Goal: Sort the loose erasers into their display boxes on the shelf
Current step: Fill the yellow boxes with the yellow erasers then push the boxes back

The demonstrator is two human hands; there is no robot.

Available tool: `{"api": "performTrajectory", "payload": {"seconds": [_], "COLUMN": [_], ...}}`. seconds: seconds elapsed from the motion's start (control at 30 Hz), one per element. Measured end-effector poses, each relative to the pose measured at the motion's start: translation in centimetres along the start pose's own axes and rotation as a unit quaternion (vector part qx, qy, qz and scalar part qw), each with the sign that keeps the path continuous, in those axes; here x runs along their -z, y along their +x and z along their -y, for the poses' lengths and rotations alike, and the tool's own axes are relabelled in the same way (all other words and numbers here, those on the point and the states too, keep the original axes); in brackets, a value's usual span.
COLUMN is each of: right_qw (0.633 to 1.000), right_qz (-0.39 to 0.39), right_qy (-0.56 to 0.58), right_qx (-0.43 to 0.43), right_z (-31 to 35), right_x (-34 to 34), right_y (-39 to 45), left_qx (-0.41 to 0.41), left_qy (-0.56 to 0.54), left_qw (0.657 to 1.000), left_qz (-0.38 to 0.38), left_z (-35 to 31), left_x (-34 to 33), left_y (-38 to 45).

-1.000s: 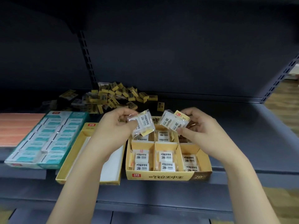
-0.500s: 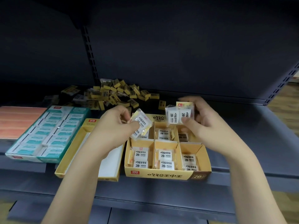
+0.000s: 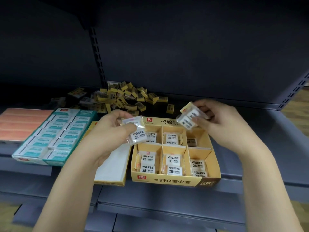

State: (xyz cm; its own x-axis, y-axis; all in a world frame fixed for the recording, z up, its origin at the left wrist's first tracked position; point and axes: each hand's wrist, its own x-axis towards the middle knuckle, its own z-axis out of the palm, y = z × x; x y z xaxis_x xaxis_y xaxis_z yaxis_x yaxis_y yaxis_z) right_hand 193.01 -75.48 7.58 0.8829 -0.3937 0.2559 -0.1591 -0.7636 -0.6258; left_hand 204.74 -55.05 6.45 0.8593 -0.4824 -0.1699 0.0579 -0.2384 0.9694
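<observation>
A wrapped 2B eraser pack (image 3: 138, 133) hangs over the rear left compartment of the yellow display box (image 3: 175, 180), pinched by the curled fingers of the left hand (image 3: 111, 131); the right hand (image 3: 215, 120) grips two stacked erasers (image 3: 189, 118) above the box's rear right corner; the box has six compartments, each holding erasers; loose yellow erasers (image 3: 120, 99) lie heaped, too many to count, at the back of the shelf (image 3: 267, 148); one teal box (image 3: 55, 138) sits left.

Bare forearms (no sleeves), ringless fingers (image 3: 209, 111)
</observation>
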Motion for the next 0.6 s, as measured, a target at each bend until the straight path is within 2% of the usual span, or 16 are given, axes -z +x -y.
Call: {"api": "performTrajectory", "payload": {"seconds": [0.1,0.2,0.4,0.6], "right_qw": [0.998,0.996,0.987,0.969], "right_qz": [-0.03,-0.017,0.089,0.198], "right_qy": [-0.05,-0.09,-0.091,-0.126], "right_qx": [-0.005,-0.015,-0.101,-0.084], "right_z": [0.0,-0.4,-1.5,-1.6], "right_x": [0.8,1.2,1.5,0.5], "right_y": [-0.1,-0.3,-0.5,0.9], "left_qx": [-0.005,-0.02,-0.056,-0.045], "left_qy": [-0.023,-0.031,-0.004,-0.002], "left_qw": [1.0,0.999,0.998,0.998], "left_qz": [0.001,0.009,0.027,0.045], "left_z": [0.1,0.0,-0.2,-0.4], "left_x": [-0.1,-0.5,-1.5,-2.2], "left_y": [0.1,0.1,0.2,-0.1]}}
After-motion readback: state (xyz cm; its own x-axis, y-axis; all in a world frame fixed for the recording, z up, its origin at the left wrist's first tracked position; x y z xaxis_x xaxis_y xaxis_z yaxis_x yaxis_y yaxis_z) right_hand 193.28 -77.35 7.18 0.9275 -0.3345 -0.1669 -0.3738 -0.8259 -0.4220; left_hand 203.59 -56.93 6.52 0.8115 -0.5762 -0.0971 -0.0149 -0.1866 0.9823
